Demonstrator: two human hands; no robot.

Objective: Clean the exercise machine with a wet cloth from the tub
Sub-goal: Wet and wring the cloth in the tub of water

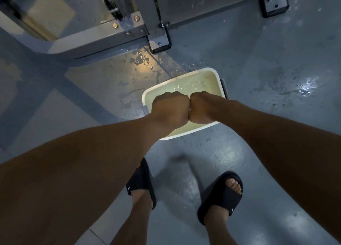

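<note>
Step in hand, by judgement: wringing cloth over tub point(214, 82). Left hand point(168, 112) and right hand point(202, 109) fisted, knuckles touching, above water point(191, 84). Grip of each curled tight; on what, cannot tell, cloth hidden. Tub on floor point(258, 78), just beyond feet, near foot of exercise machine point(103, 40) at far side. To do well: twist fists opposite ways, stay low so drips land inside; floor wet, sandals point(221, 193) may slip. Count: one tub, one machine, two hands, two sandals, no cloth seen.

Tub point(212, 70) on floor point(276, 126) before the machine point(103, 36), left hand point(168, 112) touching right hand point(201, 108) above it.
</note>
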